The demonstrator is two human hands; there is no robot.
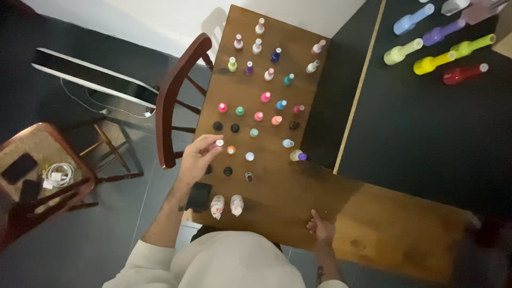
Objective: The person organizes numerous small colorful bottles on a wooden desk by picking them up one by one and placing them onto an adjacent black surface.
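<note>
My left hand (197,157) reaches over the left edge of the wooden table (298,197) and pinches the white cap of a small nail polish bottle (219,143). Around it stand several small polish bottles in rows, with pink, green, blue, purple, orange and black caps, such as an orange one (231,150) just to the right. My right hand (320,230) rests on the table's near edge, fingers curled, holding nothing that I can see. Two larger pale bottles (226,206) stand near the front left corner, beside a dark square object (199,196).
A dark wooden chair (176,96) stands left of the table. A stool (37,160) at far left carries a phone and white cable. Several larger coloured bottles (437,48) lie on a dark surface at the upper right. A white-edged panel (90,77) lies on the floor.
</note>
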